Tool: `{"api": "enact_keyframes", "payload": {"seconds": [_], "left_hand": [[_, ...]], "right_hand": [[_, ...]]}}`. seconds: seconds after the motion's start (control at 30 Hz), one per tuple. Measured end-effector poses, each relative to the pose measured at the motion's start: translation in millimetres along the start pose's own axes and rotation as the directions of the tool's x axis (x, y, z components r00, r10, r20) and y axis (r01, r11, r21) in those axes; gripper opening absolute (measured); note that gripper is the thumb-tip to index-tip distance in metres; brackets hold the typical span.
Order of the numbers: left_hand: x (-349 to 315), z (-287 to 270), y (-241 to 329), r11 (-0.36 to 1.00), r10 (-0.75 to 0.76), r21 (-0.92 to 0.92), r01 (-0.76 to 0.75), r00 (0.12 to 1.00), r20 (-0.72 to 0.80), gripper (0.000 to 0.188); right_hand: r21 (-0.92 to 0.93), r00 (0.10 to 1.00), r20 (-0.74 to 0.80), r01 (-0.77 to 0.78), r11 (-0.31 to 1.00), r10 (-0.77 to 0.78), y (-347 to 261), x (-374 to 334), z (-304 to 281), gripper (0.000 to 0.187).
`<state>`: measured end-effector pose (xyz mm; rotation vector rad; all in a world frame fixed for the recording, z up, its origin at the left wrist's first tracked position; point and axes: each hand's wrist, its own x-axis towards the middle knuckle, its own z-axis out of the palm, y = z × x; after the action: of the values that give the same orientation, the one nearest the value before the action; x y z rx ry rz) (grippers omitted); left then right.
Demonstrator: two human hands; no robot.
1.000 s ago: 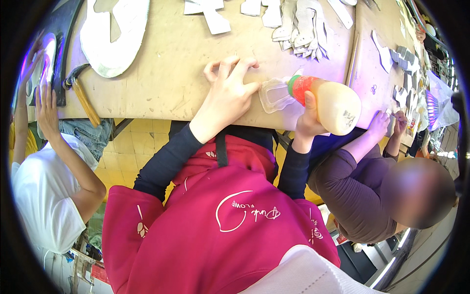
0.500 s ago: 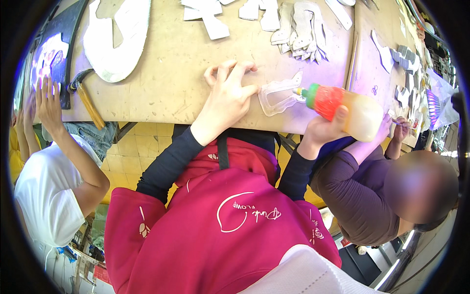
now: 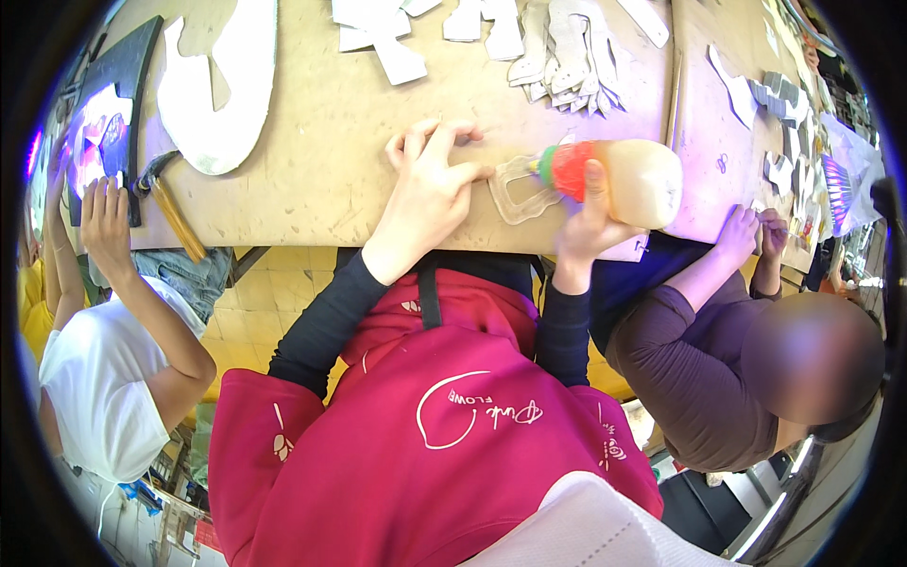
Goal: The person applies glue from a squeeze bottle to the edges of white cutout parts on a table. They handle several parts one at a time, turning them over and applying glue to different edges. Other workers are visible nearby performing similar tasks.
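Tilted on its side, a squeeze bottle (image 3: 645, 180) with a red band, a green cap and pale amber contents is gripped by my right hand (image 3: 588, 231). Its nozzle points left and lies over a pale, frame-shaped cut piece (image 3: 510, 204) near the table's front edge; whether the tip touches the piece I cannot tell. The bottle covers the piece's right part. My left hand (image 3: 427, 187) rests at the left of the piece with its fingers apart and bent, holding nothing. Its thumb tip reaches the piece's left edge.
Several grey cut pieces (image 3: 567, 57) lie in a pile beyond the bottle, with white pieces (image 3: 383, 38) further left. A large white sheet (image 3: 213, 113) and a hammer (image 3: 175, 213) are at left. Co-workers sit on both sides, their hands (image 3: 106, 222) (image 3: 746, 231) at the table.
My right hand has carried the bottle leftward, bringing its nozzle further over the cut piece. My left hand keeps nearly the same pose. The whole view has shifted slightly.
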<state>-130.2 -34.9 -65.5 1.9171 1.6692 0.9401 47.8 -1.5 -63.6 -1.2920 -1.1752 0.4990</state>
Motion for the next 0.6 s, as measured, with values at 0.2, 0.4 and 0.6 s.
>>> {"api": "enact_keyframes", "payload": {"seconds": [0.2, 0.4, 0.6], "left_hand": [[4, -1, -6, 0.990, -0.087, -0.113, 0.080, 0.995, -0.057, 0.026], [-1, -2, 22, 0.988, -0.074, 0.139, 0.064, 0.995, 0.068, 0.055], [-18, 13, 57, 0.983, -0.031, 0.181, -0.007, 0.979, 0.202, 0.089]], "right_hand": [[0.717, 0.776, 0.164, -0.518, 0.467, 0.608, -11, -13, 2, 0.048], [0.911, 0.891, 0.335, -0.390, 0.138, 0.305, 8, 42, -70, 0.067], [0.791, 0.766, 0.069, -0.433, 0.433, 0.639, 54, 34, -94, 0.066]]}}
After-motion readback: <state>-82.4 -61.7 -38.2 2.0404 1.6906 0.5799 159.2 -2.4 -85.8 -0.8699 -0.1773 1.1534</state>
